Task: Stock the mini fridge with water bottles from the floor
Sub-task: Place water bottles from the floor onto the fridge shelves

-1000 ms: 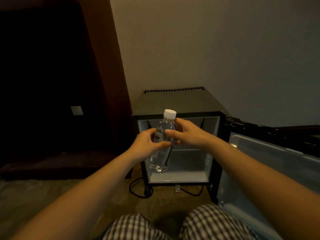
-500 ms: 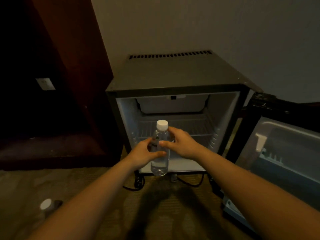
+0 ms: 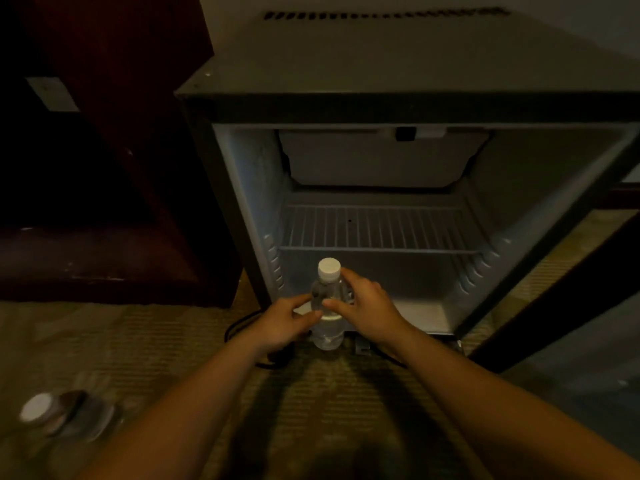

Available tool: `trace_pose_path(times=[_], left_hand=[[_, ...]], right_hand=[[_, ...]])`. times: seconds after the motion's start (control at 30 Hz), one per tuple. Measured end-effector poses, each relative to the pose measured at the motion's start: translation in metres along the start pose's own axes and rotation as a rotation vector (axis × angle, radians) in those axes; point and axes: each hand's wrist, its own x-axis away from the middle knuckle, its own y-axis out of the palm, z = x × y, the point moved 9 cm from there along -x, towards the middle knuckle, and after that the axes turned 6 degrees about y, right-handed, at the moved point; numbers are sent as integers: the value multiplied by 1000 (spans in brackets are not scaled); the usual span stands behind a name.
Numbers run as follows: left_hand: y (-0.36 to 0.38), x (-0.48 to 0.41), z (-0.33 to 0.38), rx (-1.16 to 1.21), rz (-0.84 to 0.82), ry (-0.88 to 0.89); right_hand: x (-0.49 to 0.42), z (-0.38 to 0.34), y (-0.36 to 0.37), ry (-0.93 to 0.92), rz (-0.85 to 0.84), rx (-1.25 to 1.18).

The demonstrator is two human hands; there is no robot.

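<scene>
Inside the mini fridge (image 3: 381,64), up at the back: a box compartment (image 3: 377,157); below it, a wire shelf (image 3: 377,230) across the middle. Before the fridge's lower left corner, over the floor (image 3: 138,341): an upright water bottle (image 3: 327,306), gripped by the left hand (image 3: 282,323) on its left and the right hand (image 3: 367,310) on its right. Right of the fridge: its door (image 3: 561,289), swung open. Left of it: a cabinet (image 3: 121,133). Farther out in front and left, on the floor: a second bottle (image 3: 65,414). Under the fridge's front edge: a cord (image 3: 242,327).

A dark reddish-brown wooden cabinet (image 3: 145,98) is standing at the left, its open recess lying in deep shadow. A small pale plate (image 3: 52,94) is showing inside that recess. Right of the cabinet, a plain pale wall (image 3: 235,8) is rising. Below the cabinet, ribbed olive carpet (image 3: 121,341) is spreading under dim warm light, with a black cable (image 3: 235,320) curling across it.
</scene>
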Motion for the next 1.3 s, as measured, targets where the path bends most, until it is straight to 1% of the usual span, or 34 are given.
trace_pose_path(times=[0.2, 0.33, 0.47, 0.53, 0.63, 0.7, 0.8, 0.9, 1.03, 1.2, 1.3], left_hand=[[1, -14, -19, 187, 102, -31], [11, -21, -35, 279, 124, -72], [16, -28, -51, 448, 172, -181], [17, -31, -55, 543, 199, -211], [17, -30, -56, 621, 225, -203], [18, -31, -59, 665, 222, -190], [16, -35, -61, 670, 254, -187], [15, -41, -60, 648, 282, -192], [5, -54, -53, 605, 319, -114], [-2, -71, -38, 551, 335, -53], [-10, -85, -37, 437, 349, -127]], right_hand=[[-28, 10, 16, 43, -2, -63], [-39, 26, 24, 75, 4, -133], [-42, 37, 31, 113, 87, -269], [-41, 40, 36, 151, 117, -294], [-33, 47, 38, 227, 181, -316], [-31, 49, 42, 239, 176, -377], [-32, 53, 48, 258, 160, -517], [-44, 64, 54, 364, 152, -638], [-64, 67, 53, 451, 130, -716], [-95, 65, 46, 388, 85, -690], [-109, 67, 49, 364, 28, -652]])
